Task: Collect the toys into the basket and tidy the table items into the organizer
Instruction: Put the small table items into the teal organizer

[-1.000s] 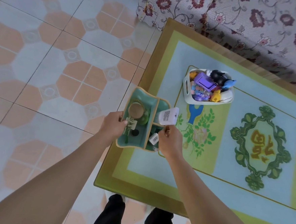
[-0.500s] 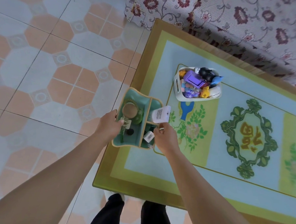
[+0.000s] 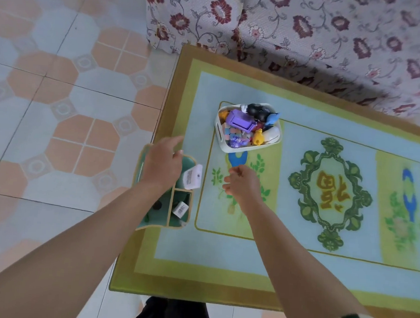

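Observation:
A teal organizer (image 3: 176, 213) with tan edges stands at the table's left edge, holding a white tube (image 3: 192, 177) and a small barcoded box (image 3: 181, 209). My left hand (image 3: 162, 161) hovers over its far end with fingers stretched out, holding nothing. To the right of the organizer, my right hand (image 3: 242, 184) hangs over the table with loosely curled fingers, empty. A white basket (image 3: 219, 131) full of several toys, among them a purple block (image 3: 240, 120) and a yellow figure (image 3: 258, 136), sits further back on the table.
The table (image 3: 283, 268) carries a patterned green, yellow and pale blue cover. A sofa with a floral cover (image 3: 312, 36) runs along its far side. Tiled floor (image 3: 59, 98) lies to the left. My dark trouser legs (image 3: 170, 315) show at the table's near edge.
Both hands have let go of the organizer. My left hand lifted above its far end and opened. My right hand moved right, away from it. The camera view shifted.

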`<state>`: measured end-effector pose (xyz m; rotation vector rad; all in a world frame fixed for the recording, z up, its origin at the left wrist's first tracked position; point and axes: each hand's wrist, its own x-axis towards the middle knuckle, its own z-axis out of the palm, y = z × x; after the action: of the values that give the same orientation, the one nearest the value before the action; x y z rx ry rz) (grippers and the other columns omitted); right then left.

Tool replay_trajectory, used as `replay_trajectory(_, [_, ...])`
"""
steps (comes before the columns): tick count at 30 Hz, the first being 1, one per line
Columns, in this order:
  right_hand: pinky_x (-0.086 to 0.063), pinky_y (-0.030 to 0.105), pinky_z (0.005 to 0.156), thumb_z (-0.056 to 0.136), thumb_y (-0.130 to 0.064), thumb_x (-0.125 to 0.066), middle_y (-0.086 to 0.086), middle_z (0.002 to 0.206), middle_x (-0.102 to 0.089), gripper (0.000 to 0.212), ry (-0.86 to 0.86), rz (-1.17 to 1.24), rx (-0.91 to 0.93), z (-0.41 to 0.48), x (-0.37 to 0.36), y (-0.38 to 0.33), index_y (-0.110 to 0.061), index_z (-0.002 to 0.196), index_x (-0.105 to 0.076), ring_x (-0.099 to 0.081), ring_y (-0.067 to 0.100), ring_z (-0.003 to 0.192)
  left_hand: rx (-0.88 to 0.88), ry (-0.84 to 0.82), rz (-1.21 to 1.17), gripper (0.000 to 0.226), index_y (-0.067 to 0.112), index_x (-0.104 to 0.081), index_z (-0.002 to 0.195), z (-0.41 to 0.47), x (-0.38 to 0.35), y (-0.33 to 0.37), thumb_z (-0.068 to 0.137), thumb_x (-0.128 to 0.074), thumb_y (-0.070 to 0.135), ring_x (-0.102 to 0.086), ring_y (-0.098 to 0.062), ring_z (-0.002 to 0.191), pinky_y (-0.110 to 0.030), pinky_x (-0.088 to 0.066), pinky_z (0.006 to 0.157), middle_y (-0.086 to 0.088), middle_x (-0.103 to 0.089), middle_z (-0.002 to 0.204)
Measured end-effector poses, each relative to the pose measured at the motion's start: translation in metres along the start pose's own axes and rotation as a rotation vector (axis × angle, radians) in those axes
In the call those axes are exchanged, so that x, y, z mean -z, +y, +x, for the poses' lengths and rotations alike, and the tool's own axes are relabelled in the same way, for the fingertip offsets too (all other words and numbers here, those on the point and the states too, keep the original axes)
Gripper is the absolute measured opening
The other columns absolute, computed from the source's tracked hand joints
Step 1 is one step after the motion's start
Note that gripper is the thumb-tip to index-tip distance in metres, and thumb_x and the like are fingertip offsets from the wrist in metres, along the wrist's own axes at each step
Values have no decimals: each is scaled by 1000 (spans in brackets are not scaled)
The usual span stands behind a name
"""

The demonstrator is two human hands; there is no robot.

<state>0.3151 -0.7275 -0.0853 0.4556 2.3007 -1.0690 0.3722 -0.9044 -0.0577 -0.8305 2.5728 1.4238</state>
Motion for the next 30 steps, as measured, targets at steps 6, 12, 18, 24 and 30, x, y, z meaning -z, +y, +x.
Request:
replay_trajectory(6, [-58, 40, 69, 92, 1, -40, 36, 108, -63, 17, 69, 248, -205, 66, 34, -2, 1, 95, -57, -61, 29, 67, -8, -82, -5, 42, 9, -52, 137, 44, -33, 22, 96, -46, 5, -52, -22, 130, -37, -37, 112, -9, -56, 141])
replay_trajectory(12, [-58, 34, 73, 94, -7, -46, 25, 109, -62, 33, -36, 407, -289, 122, 30, -5, 8, 123, -51, -62, 26, 78, -6, -183, 92, 43, 8, -50, 139, 96, -66, 33, 96, -47, 7, -50, -24, 131, -39, -37, 112, -10, -53, 144])
replay_trajectory(18, [-58, 41, 82, 98, -21, -45, 15, 83, -62, 18, 23, 499, -413, 150, 15, -9, -7, 101, -55, -65, 26, 59, 30, -241, 141, 47, 7, -46, 141, 135, -90, 43, 94, -49, 5, -46, -31, 133, -39, -37, 110, -16, -48, 145])
replay_trajectory(24, [-56, 26, 44, 93, -6, -48, 21, 106, -69, 19, 52, 619, -386, 162, 14, -13, -3, 105, -62, -69, 35, 82, 69, -253, 195, 45, 2, -43, 139, 154, -97, 48, 95, -49, 8, -49, -34, 121, -38, -36, 102, -19, -44, 144])
replay_trajectory(30, [-61, 36, 57, 95, -11, -47, 19, 102, -69, 18, 35, 414, -291, 165, 18, -16, -2, 104, -60, -72, 36, 75, 101, -251, 182, 40, 6, -44, 137, 166, -87, 47, 97, -46, 8, -38, -28, 136, -36, -31, 108, -16, -38, 151])
